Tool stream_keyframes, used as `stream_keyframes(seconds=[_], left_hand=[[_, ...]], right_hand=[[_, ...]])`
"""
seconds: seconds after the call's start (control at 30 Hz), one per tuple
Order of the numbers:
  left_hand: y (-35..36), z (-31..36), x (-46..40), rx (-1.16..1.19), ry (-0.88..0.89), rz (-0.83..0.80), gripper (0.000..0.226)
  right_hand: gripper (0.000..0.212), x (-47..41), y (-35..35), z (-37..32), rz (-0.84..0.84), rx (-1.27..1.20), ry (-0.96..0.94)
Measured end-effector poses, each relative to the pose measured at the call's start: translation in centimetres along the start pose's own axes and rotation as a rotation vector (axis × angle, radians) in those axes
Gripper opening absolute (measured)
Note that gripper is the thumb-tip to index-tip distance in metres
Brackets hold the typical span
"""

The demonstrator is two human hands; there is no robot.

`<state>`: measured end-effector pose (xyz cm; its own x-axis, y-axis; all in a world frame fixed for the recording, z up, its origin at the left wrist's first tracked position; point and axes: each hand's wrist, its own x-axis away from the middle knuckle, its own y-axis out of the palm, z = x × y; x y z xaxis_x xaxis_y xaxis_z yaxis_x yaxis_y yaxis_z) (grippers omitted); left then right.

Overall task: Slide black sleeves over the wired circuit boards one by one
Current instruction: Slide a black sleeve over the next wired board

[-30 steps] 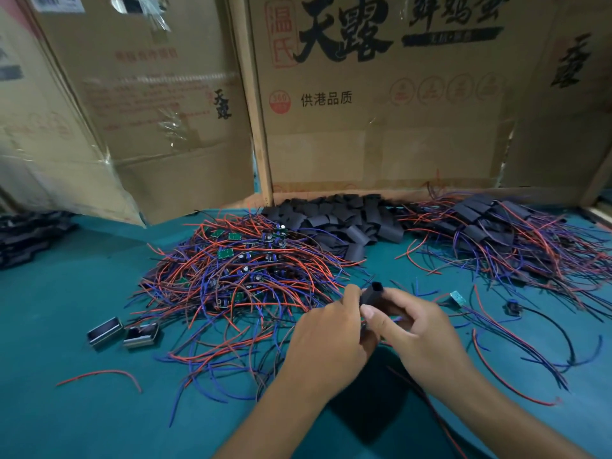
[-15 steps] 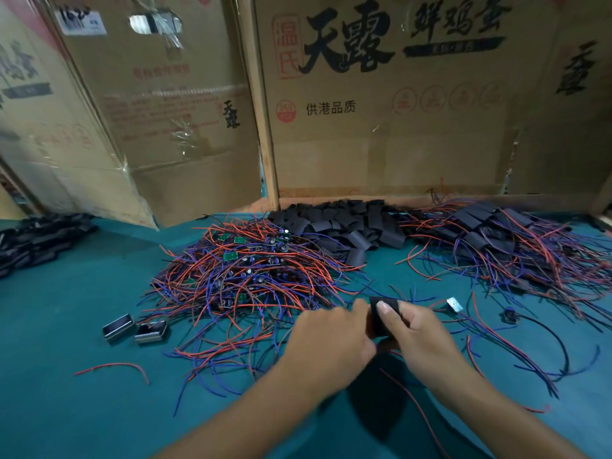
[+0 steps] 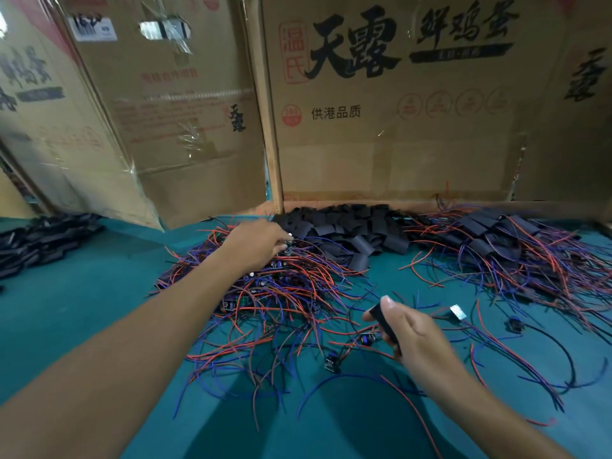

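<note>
Fingers of the right hand (image 3: 419, 336) pinch one black sleeve (image 3: 384, 323) above the green table (image 3: 82, 293). Left hand (image 3: 256, 245), beside it half a second ago, now reaches into the wired-board heap (image 3: 281, 293), fingers curled there; grip unclear. Two more piles: loose sleeves (image 3: 351, 230), sleeved boards (image 3: 510, 246).

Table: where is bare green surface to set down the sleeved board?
Bare green table shows on the near left, between the black stack at the left edge and the wire pile. The strip nearest the person, between both forearms, has only stray wires. The back, with loose sleeves and the finished heap, is crowded.
</note>
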<state>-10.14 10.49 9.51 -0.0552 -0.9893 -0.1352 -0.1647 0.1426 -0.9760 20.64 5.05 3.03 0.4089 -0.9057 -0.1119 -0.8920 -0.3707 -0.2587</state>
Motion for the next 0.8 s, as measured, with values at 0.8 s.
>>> stream_keyframes(seconds=[0.8], left_hand=[[-5.4,9.0,7.9,1.901,-0.193,0.249,0.024]], right_hand=[[0.058,1.5,-0.9,-1.1,0.159,0.752,-0.636]])
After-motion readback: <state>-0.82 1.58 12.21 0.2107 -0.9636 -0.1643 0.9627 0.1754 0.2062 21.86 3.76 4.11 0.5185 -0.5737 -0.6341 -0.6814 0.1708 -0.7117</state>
